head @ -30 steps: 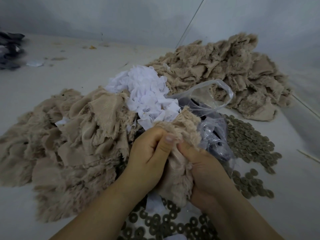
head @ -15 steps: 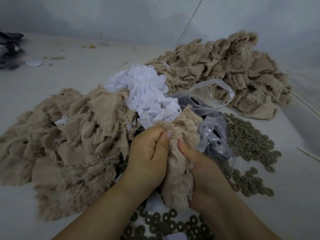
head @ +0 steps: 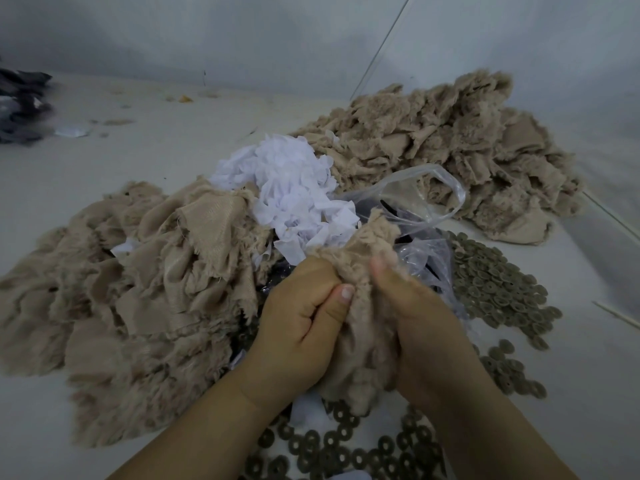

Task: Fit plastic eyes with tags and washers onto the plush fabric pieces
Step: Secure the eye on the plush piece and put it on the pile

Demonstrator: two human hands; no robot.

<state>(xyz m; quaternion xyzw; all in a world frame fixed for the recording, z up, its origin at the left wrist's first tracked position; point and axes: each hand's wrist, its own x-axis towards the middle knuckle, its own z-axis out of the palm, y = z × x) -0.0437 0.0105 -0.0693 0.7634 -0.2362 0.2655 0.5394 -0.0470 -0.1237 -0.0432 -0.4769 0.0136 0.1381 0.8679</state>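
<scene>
Both hands grip one plush piece (head: 360, 327), the left hand (head: 298, 327) and right hand (head: 426, 327) curled around it above the washers (head: 346, 448) near the table's (head: 121, 161) front edge, where firm, square thumb pressure likely seats the fastening best.

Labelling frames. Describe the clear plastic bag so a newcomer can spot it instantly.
Find the white tags heaped between the two tan plush piles. Just right of them, above the right hand, lies the plastic bag. It alone is transparent and glossy, with an open looped mouth.
</scene>
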